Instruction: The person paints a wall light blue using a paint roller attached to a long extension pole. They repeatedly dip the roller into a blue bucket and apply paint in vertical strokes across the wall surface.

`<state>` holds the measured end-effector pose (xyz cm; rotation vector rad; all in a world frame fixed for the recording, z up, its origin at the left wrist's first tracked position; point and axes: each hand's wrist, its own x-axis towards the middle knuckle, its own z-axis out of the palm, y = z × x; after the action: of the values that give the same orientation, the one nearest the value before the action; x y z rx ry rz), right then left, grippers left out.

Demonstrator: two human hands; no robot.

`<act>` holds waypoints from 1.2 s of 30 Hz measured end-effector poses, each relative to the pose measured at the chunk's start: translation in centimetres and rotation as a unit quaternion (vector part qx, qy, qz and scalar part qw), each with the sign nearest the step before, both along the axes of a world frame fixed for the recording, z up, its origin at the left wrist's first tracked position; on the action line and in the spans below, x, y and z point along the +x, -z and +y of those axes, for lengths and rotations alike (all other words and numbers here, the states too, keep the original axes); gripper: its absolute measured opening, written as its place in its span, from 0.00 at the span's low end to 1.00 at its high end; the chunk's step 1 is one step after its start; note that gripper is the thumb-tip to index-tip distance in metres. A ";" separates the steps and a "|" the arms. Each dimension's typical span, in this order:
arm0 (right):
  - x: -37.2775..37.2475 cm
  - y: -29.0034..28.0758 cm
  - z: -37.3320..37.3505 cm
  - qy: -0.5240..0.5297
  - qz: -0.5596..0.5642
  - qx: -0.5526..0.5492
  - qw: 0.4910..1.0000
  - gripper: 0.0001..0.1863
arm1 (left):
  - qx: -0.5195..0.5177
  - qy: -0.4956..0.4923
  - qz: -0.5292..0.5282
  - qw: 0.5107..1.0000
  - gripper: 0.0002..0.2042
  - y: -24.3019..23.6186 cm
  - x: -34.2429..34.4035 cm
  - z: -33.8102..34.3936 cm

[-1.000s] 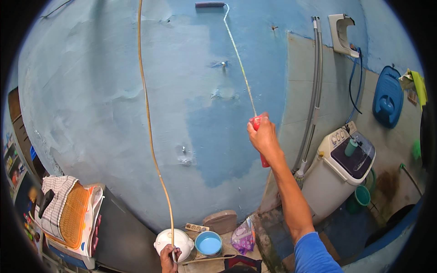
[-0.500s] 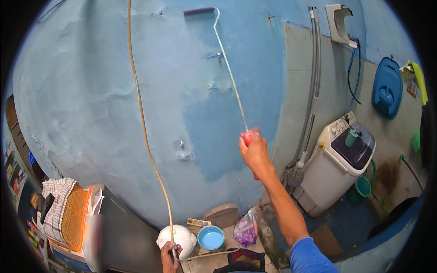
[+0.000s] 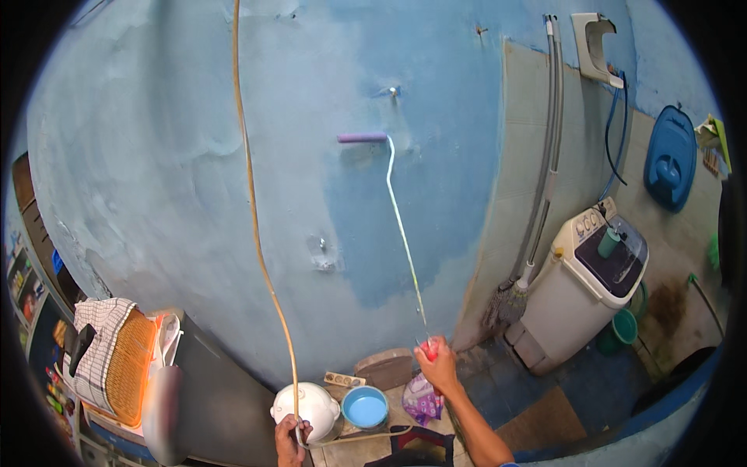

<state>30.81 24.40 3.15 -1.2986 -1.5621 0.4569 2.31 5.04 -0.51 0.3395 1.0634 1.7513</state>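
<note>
My right hand (image 3: pixel 440 369) is closed round the red handle of a long paint roller (image 3: pixel 399 218). Its purple roller head (image 3: pixel 362 138) lies against the blue wall (image 3: pixel 288 156), at the left border of a darker, freshly coloured patch (image 3: pixel 420 226). Low at the front, my left hand (image 3: pixel 291 440) grips a thin tan cable (image 3: pixel 253 194) that runs up the wall past the upper edge of view. A white round-lidded pot or cooker (image 3: pixel 315 409) stands just beside that hand. To its right sits a blue basin of light blue paint (image 3: pixel 364 407).
A grey fridge (image 3: pixel 226 397) at left carries an orange basket (image 3: pixel 128 366) and checked cloth. Mop poles (image 3: pixel 545 156) lean on the tiled wall at right, near a washing machine (image 3: pixel 591 272). A power strip (image 3: pixel 343 380) and purple bag (image 3: pixel 421 401) lie by the basin.
My right hand has come down toward me, drawing the roller head down the wall from near the top. My left hand stays on the cable. The view has shifted slightly.
</note>
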 end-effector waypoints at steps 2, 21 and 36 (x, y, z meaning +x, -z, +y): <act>1.4 2.1 -0.2 -0.050 0.080 -0.054 0.994 0.13 | 0.005 0.007 0.002 1.000 0.04 0.2 0.1 0.2; 3.4 -5.7 3.0 -0.044 0.084 0.041 0.995 0.16 | 0.007 0.022 0.002 1.000 0.03 -0.4 0.3 0.8; 6.3 -17.6 11.6 0.024 0.073 0.147 0.986 0.16 | -0.004 -0.034 0.008 0.999 0.03 -0.8 1.5 0.4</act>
<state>37.13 36.02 20.78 -1.0508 -1.4123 0.2720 3.82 5.40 0.27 0.3169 1.1042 1.8079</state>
